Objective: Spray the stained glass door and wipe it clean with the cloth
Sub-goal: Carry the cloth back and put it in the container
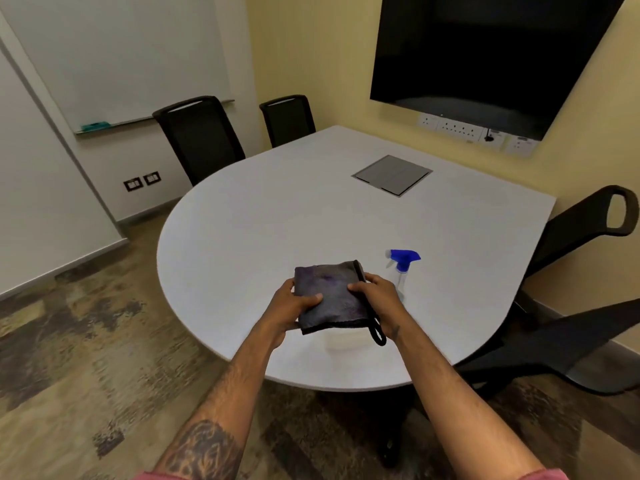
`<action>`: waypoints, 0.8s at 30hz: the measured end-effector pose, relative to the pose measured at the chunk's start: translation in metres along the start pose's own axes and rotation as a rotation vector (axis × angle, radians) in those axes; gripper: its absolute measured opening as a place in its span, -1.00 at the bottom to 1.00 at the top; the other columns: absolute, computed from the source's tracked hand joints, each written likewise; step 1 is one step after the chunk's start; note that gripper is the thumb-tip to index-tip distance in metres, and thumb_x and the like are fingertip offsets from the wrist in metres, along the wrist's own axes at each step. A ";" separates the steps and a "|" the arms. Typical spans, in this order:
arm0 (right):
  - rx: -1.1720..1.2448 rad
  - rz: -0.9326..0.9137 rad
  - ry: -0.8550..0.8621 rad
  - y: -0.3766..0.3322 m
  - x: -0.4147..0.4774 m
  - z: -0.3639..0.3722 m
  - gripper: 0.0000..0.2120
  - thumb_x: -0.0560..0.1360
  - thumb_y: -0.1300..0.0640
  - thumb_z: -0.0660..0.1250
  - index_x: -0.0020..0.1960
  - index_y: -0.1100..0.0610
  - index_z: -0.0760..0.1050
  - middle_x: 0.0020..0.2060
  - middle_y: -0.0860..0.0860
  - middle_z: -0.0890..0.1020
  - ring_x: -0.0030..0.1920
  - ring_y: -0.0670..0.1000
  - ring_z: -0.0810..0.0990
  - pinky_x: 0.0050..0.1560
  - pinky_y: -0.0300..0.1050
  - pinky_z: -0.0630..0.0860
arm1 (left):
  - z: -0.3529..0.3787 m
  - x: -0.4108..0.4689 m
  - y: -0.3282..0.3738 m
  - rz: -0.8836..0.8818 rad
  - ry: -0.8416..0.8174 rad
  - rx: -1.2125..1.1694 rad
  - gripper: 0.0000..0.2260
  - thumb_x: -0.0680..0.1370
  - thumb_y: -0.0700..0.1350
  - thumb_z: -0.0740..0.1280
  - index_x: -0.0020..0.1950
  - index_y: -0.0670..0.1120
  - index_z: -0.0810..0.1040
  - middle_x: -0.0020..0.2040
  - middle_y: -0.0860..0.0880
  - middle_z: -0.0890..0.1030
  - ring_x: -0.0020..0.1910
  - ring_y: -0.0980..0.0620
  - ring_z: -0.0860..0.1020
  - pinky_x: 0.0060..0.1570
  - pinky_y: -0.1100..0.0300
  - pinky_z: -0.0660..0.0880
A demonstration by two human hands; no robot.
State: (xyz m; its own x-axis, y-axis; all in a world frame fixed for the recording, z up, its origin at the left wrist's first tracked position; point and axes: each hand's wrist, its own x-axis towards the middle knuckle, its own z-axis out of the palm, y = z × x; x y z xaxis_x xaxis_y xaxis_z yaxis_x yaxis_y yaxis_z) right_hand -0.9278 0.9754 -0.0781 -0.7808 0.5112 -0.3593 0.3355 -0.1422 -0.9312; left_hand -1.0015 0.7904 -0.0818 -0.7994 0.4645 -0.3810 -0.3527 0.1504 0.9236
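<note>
Both my left hand (294,301) and right hand (375,294) pinch the folded dark cloth (329,296) over the table (277,220), soft and light, its loop dangling, while the probably light plastic spray bottle (401,268) stands just beside, best gripped at its neck

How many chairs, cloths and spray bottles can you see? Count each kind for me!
Chairs: 4, two black ones behind the table, two on the right.
Cloths: 1, the dark cloth held by the left hand and right hand.
Spray bottles: 1, the blue-topped spray bottle.
Total: 6
</note>
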 end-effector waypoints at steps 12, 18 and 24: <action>-0.596 -0.047 0.096 0.037 0.084 -0.023 -0.42 0.48 0.11 0.45 0.45 0.04 0.33 0.16 0.11 0.60 0.14 0.13 0.58 0.15 -0.01 0.55 | 0.041 0.100 -0.038 -0.028 0.120 0.400 -0.23 0.40 -0.18 0.52 0.53 0.00 0.23 0.29 -0.14 0.58 0.09 -0.10 0.60 0.09 0.00 0.63; -0.830 -0.067 0.017 0.057 0.125 -0.024 -0.51 0.54 0.13 0.36 0.43 -0.02 0.33 0.06 0.18 0.62 0.02 0.22 0.62 -0.08 -0.05 0.47 | 0.059 0.132 -0.060 -0.076 0.084 0.566 -0.08 0.42 -0.14 0.47 0.61 0.08 -0.04 0.22 -0.11 0.60 0.14 -0.16 0.61 0.12 0.02 0.59; -0.797 0.097 0.105 0.080 0.155 -0.012 -0.59 0.61 -0.13 0.22 0.22 0.19 0.45 0.04 0.22 0.64 -0.08 0.08 0.57 -0.06 -0.10 0.51 | 0.069 0.164 -0.075 -0.124 -0.017 0.744 -0.21 0.47 -0.16 0.46 0.60 -0.02 0.12 0.34 -0.16 0.54 0.25 -0.16 0.56 0.22 0.04 0.53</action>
State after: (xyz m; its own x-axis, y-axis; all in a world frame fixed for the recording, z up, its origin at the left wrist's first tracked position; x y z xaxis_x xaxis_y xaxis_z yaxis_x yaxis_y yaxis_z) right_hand -1.0160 1.0532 -0.2078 -0.6886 0.6104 -0.3915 0.7049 0.4370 -0.5587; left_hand -1.0726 0.9155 -0.2101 -0.7654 0.4184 -0.4890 -0.0131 0.7496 0.6618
